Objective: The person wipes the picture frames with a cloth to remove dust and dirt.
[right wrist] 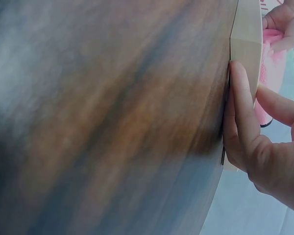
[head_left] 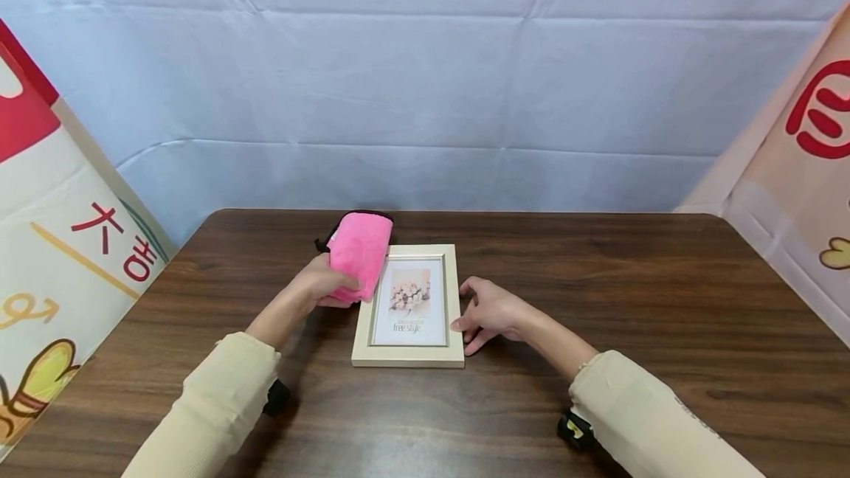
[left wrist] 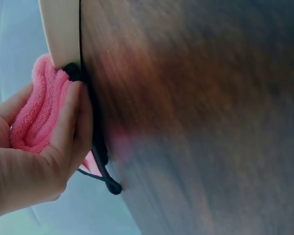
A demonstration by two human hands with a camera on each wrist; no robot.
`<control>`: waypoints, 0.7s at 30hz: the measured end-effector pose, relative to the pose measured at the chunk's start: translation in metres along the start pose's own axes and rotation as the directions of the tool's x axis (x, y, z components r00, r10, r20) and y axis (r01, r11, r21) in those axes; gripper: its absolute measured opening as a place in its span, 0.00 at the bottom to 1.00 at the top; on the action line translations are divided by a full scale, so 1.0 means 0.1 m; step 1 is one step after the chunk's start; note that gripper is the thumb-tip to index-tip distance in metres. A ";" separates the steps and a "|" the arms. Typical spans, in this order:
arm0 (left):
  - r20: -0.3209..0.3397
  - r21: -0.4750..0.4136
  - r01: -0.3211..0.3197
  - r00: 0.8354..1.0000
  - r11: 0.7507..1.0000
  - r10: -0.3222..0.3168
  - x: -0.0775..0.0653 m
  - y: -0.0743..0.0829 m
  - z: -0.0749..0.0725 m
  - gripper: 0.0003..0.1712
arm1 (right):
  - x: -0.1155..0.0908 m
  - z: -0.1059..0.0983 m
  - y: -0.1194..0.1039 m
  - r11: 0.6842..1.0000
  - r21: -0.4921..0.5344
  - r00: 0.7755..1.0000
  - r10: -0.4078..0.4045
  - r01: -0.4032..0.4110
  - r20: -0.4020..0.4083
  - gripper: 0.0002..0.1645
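A cream picture frame (head_left: 408, 358) lies face up on the table, with a floral print and the words "free style" inside. My left hand (head_left: 327, 280) grips a folded pink plush cloth (head_left: 361, 242) with a black edge and a black loop. The cloth overlaps the frame's upper left side. In the left wrist view, its soft folds sit between thumb and fingers, right at the frame's pale side (left wrist: 62, 34). My right hand (head_left: 490, 310) holds the frame's right edge, thumb on the top face and fingers along the outer side, as the right wrist view also shows.
The brown wood-grain table (head_left: 598, 271) extends to both sides of the frame. A pale blue cloth backdrop (head_left: 425, 94) hangs behind it. Printed sheets with red characters flank the table at left (head_left: 80, 242) and right (head_left: 803, 190).
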State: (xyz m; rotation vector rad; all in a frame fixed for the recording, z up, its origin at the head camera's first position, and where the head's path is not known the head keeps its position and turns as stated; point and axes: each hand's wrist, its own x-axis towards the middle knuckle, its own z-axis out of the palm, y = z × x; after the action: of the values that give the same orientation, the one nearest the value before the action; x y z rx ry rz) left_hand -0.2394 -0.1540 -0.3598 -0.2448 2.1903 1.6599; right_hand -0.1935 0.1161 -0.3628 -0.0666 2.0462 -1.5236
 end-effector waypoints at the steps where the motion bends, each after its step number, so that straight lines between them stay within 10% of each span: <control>1: -0.003 0.006 -0.002 1.000 1.000 0.002 -0.01 0.01 0.00 0.27 | 0.00 0.00 0.00 1.000 0.001 1.000 0.000 0.000 0.000 0.33; 21: -0.046 0.177 -0.121 0.990 0.977 0.130 -0.22 0.46 0.16 0.28 | 0.05 -0.02 0.00 1.000 -0.001 1.000 0.008 -0.008 -0.011 0.34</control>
State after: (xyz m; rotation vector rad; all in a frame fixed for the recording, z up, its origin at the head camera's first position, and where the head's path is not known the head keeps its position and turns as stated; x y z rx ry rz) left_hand -0.2332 -0.1277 -0.3140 -0.1089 2.4219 1.5298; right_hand -0.1984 0.1157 -0.3648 -0.0507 2.0536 -1.5209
